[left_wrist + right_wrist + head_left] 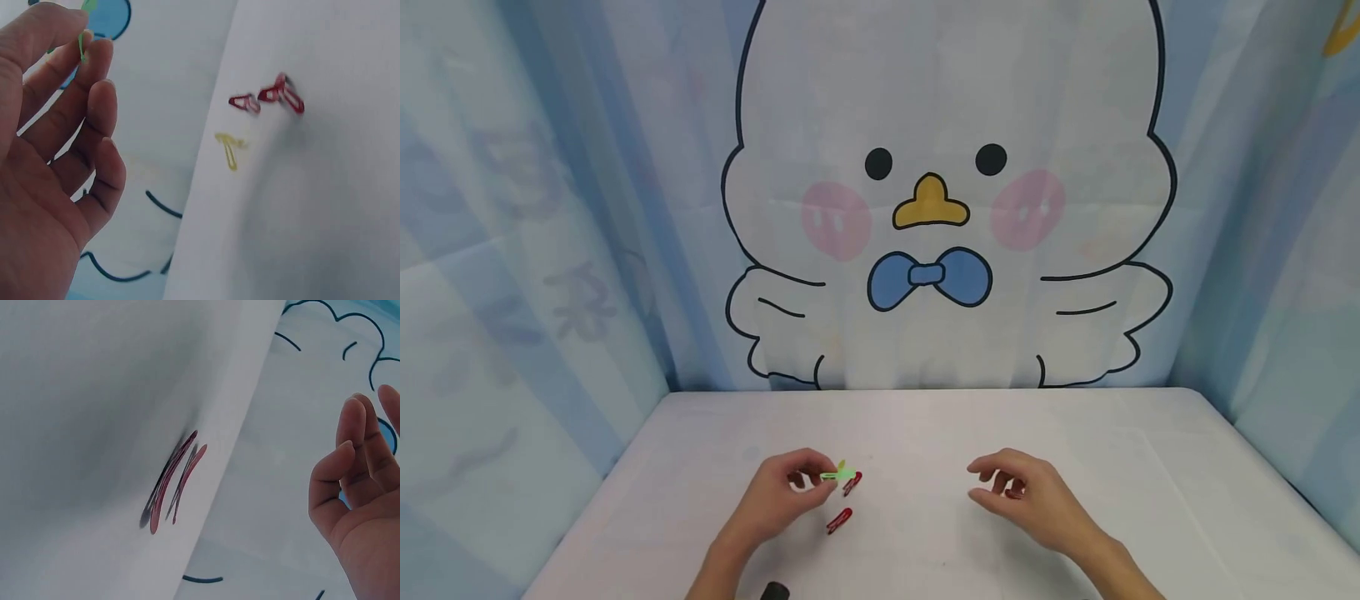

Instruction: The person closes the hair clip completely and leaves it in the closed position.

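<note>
My left hand (790,492) pinches a small green hair clip (829,476) between thumb and forefinger, above the left part of the table. The clip (81,47) is partly hidden by the fingers in the left wrist view. Close by on the table lie red hair clips (839,521) and a yellow hair clip (230,153), which is mostly covered in the head view. My right hand (1030,500) hovers at the right with fingers loosely bent and holds nothing. Dark red clips (164,487) lie on the table near it, largely hidden behind the hand in the head view.
A white table (917,433) spreads out under both hands. Behind it hangs a curtain (940,350) with a cartoon bird, and more curtain encloses both sides. Part of a black object (775,591) shows at the bottom edge, beside the left forearm.
</note>
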`<state>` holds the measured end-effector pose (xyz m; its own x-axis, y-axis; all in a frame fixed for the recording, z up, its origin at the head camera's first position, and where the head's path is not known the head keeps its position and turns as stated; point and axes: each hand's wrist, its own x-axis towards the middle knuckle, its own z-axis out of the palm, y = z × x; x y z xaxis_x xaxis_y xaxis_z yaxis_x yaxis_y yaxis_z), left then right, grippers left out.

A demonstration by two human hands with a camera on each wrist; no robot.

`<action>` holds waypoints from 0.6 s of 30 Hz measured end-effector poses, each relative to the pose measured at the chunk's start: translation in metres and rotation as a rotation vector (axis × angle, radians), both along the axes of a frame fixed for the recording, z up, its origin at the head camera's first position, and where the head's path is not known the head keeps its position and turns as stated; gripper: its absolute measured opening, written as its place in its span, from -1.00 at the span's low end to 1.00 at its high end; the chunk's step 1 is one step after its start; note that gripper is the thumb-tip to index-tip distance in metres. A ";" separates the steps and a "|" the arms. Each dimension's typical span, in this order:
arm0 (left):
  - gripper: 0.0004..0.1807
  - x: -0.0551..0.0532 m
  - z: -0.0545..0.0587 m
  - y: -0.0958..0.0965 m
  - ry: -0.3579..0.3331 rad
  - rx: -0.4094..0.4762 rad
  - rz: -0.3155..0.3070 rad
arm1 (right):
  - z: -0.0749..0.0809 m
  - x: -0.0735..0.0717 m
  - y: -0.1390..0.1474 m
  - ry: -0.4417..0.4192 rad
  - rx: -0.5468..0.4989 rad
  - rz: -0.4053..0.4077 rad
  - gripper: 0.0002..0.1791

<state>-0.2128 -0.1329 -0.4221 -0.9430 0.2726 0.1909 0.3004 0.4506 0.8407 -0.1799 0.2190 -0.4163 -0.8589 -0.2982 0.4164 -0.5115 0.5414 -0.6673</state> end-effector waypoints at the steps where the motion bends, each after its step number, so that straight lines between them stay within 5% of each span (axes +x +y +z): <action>1: -0.86 0.001 0.001 0.002 0.009 0.005 -0.021 | 0.000 0.000 -0.003 0.009 -0.009 0.003 -0.77; 9: -0.87 0.011 0.004 0.021 0.044 0.086 -0.125 | -0.004 -0.001 -0.027 0.067 -0.136 0.039 -0.74; 18: -0.86 0.016 0.005 0.038 0.100 0.130 -0.218 | -0.003 0.006 -0.049 -0.029 -0.192 0.104 -0.76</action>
